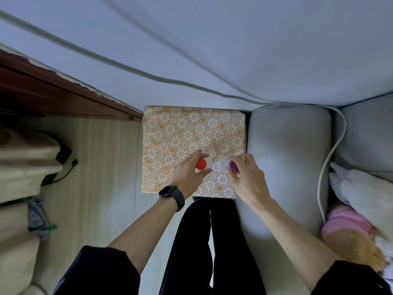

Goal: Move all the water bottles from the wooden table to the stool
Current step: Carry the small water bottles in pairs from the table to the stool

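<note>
Directly below me stands a square stool (170, 133) covered in a white and gold flower-patterned cloth. My left hand (187, 173), with a black watch on the wrist, grips a clear bottle with a red cap (201, 163) over the stool's near part. My right hand (248, 177) grips a second clear bottle with a purple cap (232, 165) just to the right of it. Both bottles are seen from above, upright, close together. Whether their bases touch the stool is hidden.
A grey sofa arm (287, 158) adjoins the stool on the right, with a grey cable (325, 167) draped over it and a stuffed toy in pink (348, 226) beyond. A dark wooden edge (63, 90) runs at the upper left. Beige bags (23, 167) sit at the left.
</note>
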`<act>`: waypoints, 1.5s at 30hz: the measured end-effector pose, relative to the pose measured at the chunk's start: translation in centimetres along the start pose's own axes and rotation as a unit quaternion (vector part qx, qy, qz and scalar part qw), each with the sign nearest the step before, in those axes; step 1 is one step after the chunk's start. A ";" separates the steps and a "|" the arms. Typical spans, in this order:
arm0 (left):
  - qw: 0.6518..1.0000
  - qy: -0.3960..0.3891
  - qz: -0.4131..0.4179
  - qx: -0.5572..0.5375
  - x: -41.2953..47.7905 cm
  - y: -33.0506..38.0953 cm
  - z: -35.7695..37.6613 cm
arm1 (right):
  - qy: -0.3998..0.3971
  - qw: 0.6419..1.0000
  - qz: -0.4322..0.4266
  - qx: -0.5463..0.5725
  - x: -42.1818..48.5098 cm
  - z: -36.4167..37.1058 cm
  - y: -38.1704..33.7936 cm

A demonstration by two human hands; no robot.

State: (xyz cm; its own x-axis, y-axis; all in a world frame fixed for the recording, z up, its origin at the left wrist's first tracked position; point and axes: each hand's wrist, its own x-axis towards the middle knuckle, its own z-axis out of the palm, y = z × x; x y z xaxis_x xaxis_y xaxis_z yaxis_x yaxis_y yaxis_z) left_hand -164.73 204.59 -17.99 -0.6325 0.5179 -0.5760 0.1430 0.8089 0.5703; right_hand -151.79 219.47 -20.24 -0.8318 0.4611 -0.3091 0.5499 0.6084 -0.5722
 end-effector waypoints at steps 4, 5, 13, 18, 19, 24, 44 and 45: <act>0.999 0.028 0.032 -0.014 3.8 3.2 -0.8 | 0.046 0.999 0.009 0.027 3.1 -2.0 -0.3; 0.999 0.033 0.039 -0.018 4.9 4.2 -0.8 | 0.053 0.998 0.004 0.031 4.1 -2.5 -0.3; 0.996 0.053 0.068 -0.009 10.2 8.6 -2.0 | 0.078 0.996 0.037 0.020 11.4 -5.0 -1.0; 0.995 0.085 0.019 -0.050 12.5 8.6 -1.8 | 0.069 0.997 0.038 -0.006 13.7 -5.6 -0.6; 0.993 0.097 0.010 -0.070 12.7 8.6 -1.7 | 0.065 0.997 0.038 -0.008 14.0 -5.6 -0.7; 0.977 0.166 -0.009 -0.131 13.0 8.8 -1.2 | 0.067 0.996 0.054 0.002 14.5 -5.2 -1.2; 0.992 0.066 -0.049 -0.100 10.6 8.1 -2.4 | 0.091 0.991 0.075 0.068 10.8 -5.0 -2.7; 0.991 0.061 -0.055 -0.105 9.4 7.9 -2.5 | 0.074 0.992 0.078 0.066 9.9 -5.3 -3.0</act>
State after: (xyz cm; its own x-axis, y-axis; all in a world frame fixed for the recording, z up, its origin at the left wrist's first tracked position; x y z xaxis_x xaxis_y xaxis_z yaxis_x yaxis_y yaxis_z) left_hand -171.42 215.19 -17.42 -0.7248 0.3811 -0.5740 -0.0854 0.7769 0.6238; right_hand -161.26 225.56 -17.53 -0.7112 0.6394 -0.2923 0.6489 0.4370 -0.6228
